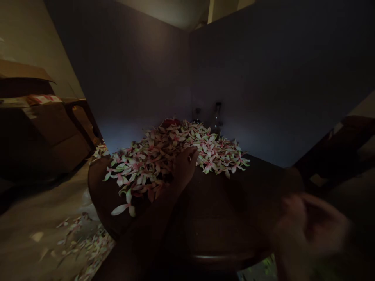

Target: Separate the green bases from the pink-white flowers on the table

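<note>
A wide pile of pink and white artificial-looking flower heads [175, 140] covers the back of a dark round table [205, 218]. My left hand [185, 166] reaches to the front of the pile, its thumb and fingers curled together against the petals. Whatever sits between those fingertips is too dark to make out. Over the table's right edge is my right hand [316, 224], smeared by motion. Its fingers look bent, but their grip does not show. One single flower [125, 207] lies apart at the pile's front left.
Dark upright panels [140, 70] meet in a corner behind the table. A small bottle-like object [217, 115] and a red item [170, 123] are behind the pile. Loose petals [98, 248] litter the floor at left, near cardboard boxes [58, 125].
</note>
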Tool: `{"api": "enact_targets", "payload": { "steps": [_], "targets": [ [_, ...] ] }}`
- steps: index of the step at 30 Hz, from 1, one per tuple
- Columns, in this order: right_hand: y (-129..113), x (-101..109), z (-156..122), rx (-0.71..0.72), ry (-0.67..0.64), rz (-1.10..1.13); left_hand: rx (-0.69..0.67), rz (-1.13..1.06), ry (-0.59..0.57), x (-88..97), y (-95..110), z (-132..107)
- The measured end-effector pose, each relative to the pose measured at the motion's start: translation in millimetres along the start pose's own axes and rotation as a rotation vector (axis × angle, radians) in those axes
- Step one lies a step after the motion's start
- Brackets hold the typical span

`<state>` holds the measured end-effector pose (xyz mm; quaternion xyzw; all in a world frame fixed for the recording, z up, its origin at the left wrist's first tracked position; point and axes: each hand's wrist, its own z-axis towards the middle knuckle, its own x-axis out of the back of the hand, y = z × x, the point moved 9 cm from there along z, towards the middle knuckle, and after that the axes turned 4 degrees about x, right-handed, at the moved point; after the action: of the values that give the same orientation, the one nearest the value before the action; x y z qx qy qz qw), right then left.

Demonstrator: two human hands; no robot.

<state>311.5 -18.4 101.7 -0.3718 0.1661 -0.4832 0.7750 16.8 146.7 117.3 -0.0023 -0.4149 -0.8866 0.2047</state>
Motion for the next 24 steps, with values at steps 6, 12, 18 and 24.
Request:
{"api": "enact_targets", "payload": {
  "steps": [6, 12, 18, 24],
  "targets": [
    [-91.8, -184.0, 7.2, 0.482, -0.655, 0.356, -0.039, 0.013, -0.019, -0.9, 0.6, 1.4],
    [-47.9, -228.4, -23.6, 0.353, -0.932, 0.408, -0.008, 0.039, -0.090, -7.7, -11.0, 6.4],
    [-34.4, -222.9, -12.5, 0.245, -0.883, 0.497, -0.033, 0.002, -0.256, -26.2, -5.9, 0.1],
    [-34.9, -224.3, -12.9, 0.283, -0.809, 0.475, -0.049, 0.082, -0.305, -30.6, -8.5, -1.2]
  ]
}}
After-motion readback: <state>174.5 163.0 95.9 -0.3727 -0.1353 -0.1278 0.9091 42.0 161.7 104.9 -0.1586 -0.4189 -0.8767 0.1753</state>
